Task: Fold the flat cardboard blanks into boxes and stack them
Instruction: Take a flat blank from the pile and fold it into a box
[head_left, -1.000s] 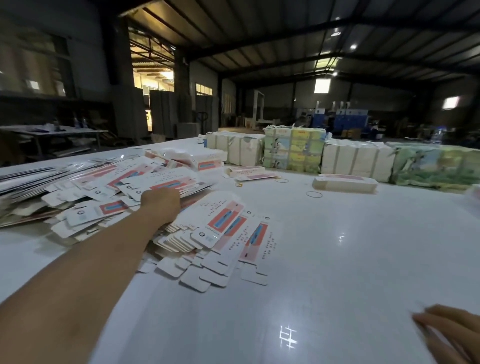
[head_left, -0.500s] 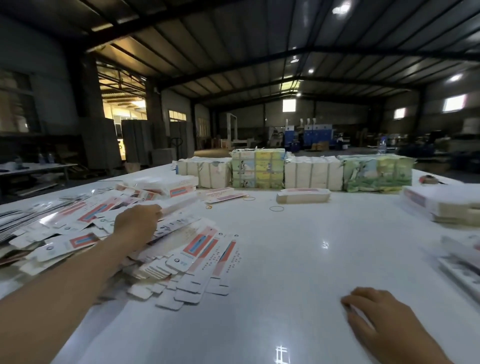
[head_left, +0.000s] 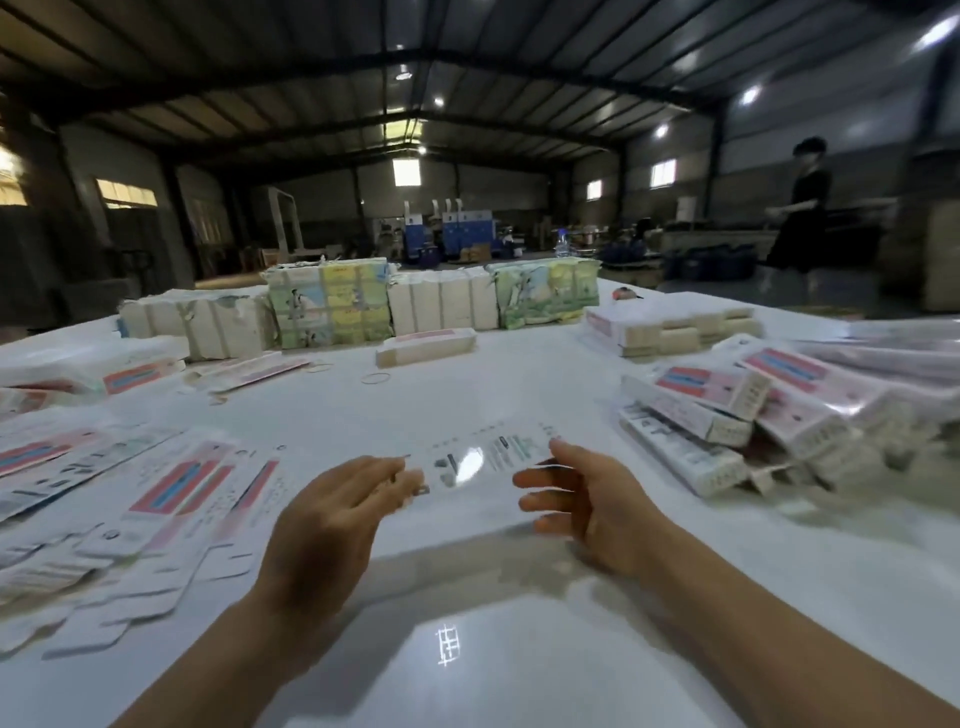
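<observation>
I hold one flat blank (head_left: 480, 460) above the white worktop (head_left: 519, 597), my left hand (head_left: 332, 525) pinching its left end and my right hand (head_left: 582, 506) curled round its right end, printed face up and blurred. The loose blanks (head_left: 156, 499) lie spread on the worktop to my left, and the folded boxes (head_left: 727, 415) are heaped to my right. Wrapped bundles (head_left: 332, 306) stand in a row at the far edge, with a rubber band (head_left: 375, 378) lying before them.
</observation>
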